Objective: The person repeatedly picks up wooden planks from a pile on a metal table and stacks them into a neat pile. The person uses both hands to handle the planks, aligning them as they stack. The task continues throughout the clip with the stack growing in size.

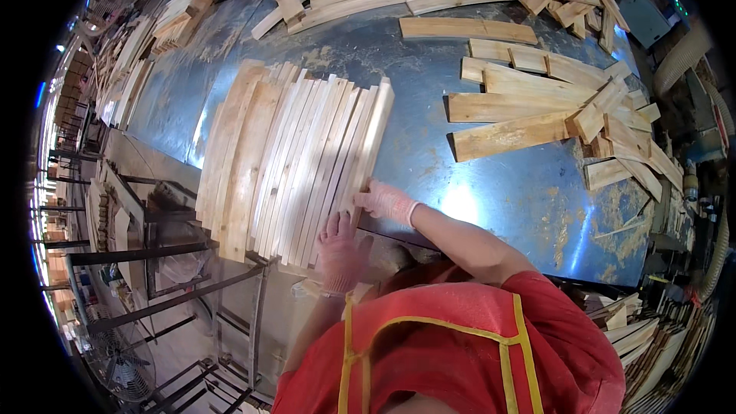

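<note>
Slats [300, 155] run lengthwise away; at their near ends, right fingers [363, 198] half-curl against the right edge, left fingers [333, 228] part-open, grip unclear.

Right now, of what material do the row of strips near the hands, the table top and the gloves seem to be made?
The row of strips: wood, apparently unpainted, with pale grain and small knots showing. The table top: probably sheet metal, smooth and bluish, because it throws back bright glare. The gloves: perhaps knitted fabric, pinkish and matt; the exact fibre cannot be told.
</note>
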Action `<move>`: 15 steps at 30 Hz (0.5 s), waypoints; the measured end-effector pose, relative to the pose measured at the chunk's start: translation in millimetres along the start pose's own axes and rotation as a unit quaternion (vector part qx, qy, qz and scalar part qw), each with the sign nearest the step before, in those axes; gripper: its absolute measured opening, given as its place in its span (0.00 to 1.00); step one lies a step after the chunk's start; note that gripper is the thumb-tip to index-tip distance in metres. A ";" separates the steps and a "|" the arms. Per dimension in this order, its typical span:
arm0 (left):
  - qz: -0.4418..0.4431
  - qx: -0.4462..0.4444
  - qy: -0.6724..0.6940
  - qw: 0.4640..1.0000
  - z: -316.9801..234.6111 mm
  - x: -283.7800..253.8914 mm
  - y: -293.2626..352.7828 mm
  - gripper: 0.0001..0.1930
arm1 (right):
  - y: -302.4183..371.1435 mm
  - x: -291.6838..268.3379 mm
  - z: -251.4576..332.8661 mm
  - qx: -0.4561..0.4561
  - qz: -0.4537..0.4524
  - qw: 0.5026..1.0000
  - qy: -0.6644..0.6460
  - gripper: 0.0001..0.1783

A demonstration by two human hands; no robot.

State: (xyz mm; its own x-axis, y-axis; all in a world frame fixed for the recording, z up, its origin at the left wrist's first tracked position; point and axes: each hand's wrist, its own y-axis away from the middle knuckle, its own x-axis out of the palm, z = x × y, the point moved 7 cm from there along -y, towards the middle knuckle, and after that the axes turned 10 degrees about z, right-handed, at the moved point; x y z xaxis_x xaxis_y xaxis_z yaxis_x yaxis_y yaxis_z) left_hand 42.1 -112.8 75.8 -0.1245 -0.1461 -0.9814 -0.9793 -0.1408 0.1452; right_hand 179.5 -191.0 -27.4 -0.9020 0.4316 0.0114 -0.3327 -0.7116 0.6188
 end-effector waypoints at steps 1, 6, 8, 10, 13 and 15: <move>-0.045 0.008 -0.021 0.999 -2.0 -2.7 -4.2 0.32 | 0.1 -12.1 8.1 -0.049 -0.015 0.996 0.072 0.40; 0.077 -0.048 -0.027 0.996 14.1 15.9 -20.3 0.38 | 124.7 -158.5 15.6 -0.149 -0.274 0.743 0.592 0.41; 0.014 -0.029 -0.105 0.994 1.0 15.3 -19.3 0.40 | 171.5 -219.5 -7.7 -0.118 -0.322 0.660 0.669 0.42; -0.018 0.045 -0.063 0.997 -36.3 23.7 -43.2 0.42 | 186.9 -252.8 -28.7 -0.055 -0.282 0.692 0.663 0.39; 0.014 0.128 -0.021 0.991 -117.5 22.9 -73.0 0.52 | 186.6 -231.8 -45.4 -0.115 -0.237 0.707 0.656 0.32; 0.049 0.167 -0.008 0.985 -162.7 34.9 -94.5 0.55 | 206.8 -184.9 -48.5 -0.262 -0.284 0.684 0.619 0.36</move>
State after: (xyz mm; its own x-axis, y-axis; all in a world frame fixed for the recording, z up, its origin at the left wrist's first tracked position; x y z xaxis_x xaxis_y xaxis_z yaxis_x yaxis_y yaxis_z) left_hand 156.2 -263.9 48.3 -0.2218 -0.1263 -0.9669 -0.9596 0.2042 0.1935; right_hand 264.1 -444.8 60.4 -0.0197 0.1514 -0.9883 -0.4863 -0.8651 -0.1229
